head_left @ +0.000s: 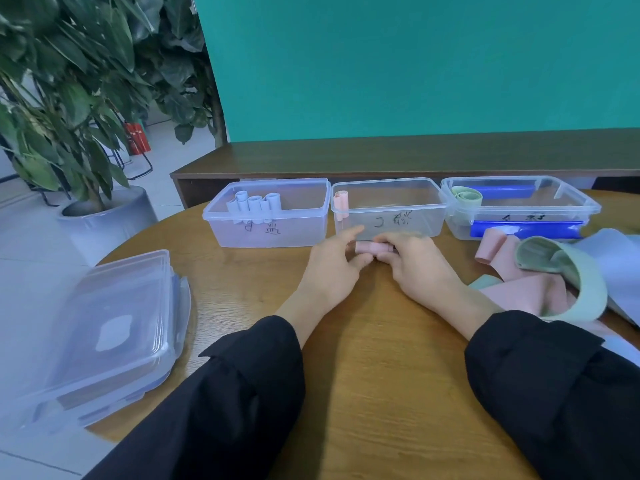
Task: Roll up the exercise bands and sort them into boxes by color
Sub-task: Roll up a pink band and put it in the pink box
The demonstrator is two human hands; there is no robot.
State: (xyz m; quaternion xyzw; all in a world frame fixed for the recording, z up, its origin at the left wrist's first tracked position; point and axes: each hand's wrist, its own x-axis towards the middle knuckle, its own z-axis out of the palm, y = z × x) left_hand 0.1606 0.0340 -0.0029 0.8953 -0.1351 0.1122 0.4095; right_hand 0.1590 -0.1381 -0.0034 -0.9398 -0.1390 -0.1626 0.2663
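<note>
Our left hand [332,263] and right hand [412,261] together pinch a rolled pink band [369,247] just in front of the middle box [388,207], near the table's [363,375] far edge. The left box [266,211] holds grey rolls [254,202]. Loose bands [554,275] lie at the table's right edge.

Most of the pink roll [370,247] is hidden by the fingers [388,241] of both hands. The handwritten marks on the three boxes [388,216] cannot be read. The band pile [568,278] and the lids [104,337] are cut off by the picture's edges.
</note>
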